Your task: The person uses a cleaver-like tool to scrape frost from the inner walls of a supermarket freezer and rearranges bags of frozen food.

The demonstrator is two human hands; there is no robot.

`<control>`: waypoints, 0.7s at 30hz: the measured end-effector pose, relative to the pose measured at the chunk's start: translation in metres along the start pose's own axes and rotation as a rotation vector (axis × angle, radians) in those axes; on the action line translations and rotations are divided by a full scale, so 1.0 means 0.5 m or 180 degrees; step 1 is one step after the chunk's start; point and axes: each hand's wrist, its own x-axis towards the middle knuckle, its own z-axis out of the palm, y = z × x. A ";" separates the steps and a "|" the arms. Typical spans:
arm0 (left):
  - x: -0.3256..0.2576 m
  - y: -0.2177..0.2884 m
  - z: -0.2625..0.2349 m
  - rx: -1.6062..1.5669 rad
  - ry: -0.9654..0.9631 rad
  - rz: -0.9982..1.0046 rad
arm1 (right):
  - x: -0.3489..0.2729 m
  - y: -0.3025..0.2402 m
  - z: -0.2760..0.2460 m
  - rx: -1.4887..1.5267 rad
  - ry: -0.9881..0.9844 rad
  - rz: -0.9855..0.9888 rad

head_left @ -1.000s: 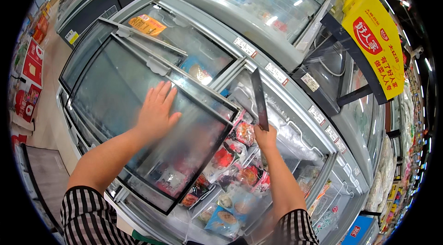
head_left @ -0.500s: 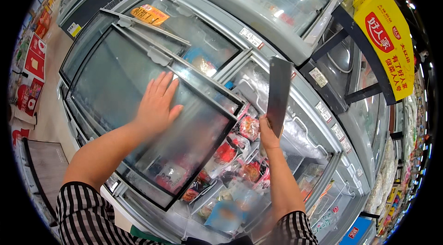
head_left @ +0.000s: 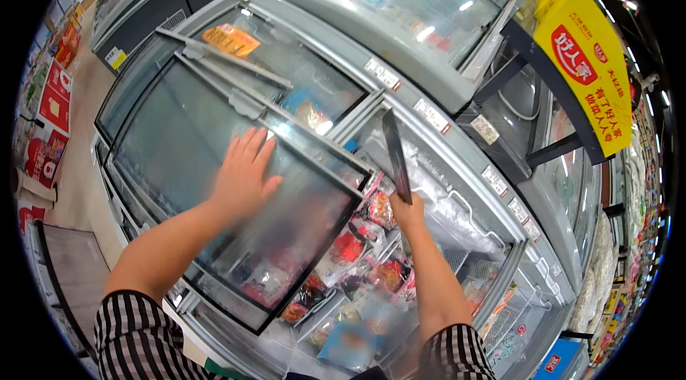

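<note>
My left hand [head_left: 243, 176] lies flat, fingers spread, on the frosted sliding glass lid [head_left: 236, 194] of a chest freezer [head_left: 457, 158]. The lid is slid to the left, leaving the right half of the freezer uncovered. My right hand [head_left: 409, 210] is raised over that opening and grips the lower end of a flat dark package [head_left: 395, 155], held upright and seen almost edge-on. Below it lie several red and pink frozen food packs [head_left: 361, 255] in wire baskets.
A second glass-topped freezer [head_left: 400, 15] stands behind, with price tags along its rim. A yellow sign [head_left: 582, 58] hangs at the upper right. Red posters [head_left: 50, 105] line the aisle floor at the left. A blue pack [head_left: 343, 341] lies near the front edge.
The dark package in my right hand turned from edge-on to broadside half a second ago and is edge-on again now. My left hand stays flat on the lid.
</note>
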 end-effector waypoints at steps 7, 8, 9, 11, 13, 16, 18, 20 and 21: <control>-0.015 -0.005 -0.008 0.0112 0.0315 0.0441 | -0.057 -0.057 0.002 0.0929 0.0098 0.0049; -0.012 0.022 -0.015 -0.0110 0.0535 0.0528 | -0.038 -0.017 0.009 0.0445 0.0175 0.0114; -0.006 0.067 -0.013 -0.0371 0.0790 0.0644 | -0.021 0.022 -0.001 -0.0007 0.0087 0.0009; -0.008 0.171 -0.040 -0.1206 0.0426 0.0822 | -0.015 0.033 -0.010 -0.0296 -0.0046 -0.0027; -0.042 0.286 -0.028 -0.2686 -0.0389 0.0416 | -0.038 -0.014 -0.023 -0.0037 -0.0186 0.0079; -0.091 0.388 0.114 -0.3319 -0.0768 -0.0716 | -0.072 -0.057 -0.005 0.0982 0.0122 0.0120; -0.081 0.439 0.172 -0.3480 -0.1322 -0.1276 | -0.055 -0.017 0.005 0.0586 0.0149 -0.0002; -0.071 0.470 0.217 -0.3595 -0.1571 -0.1573 | -0.010 0.012 -0.001 -0.0304 -0.0117 -0.0215; -0.064 0.475 0.242 -0.3655 -0.1534 -0.1612 | -0.012 0.011 -0.009 -0.0496 -0.0002 -0.0386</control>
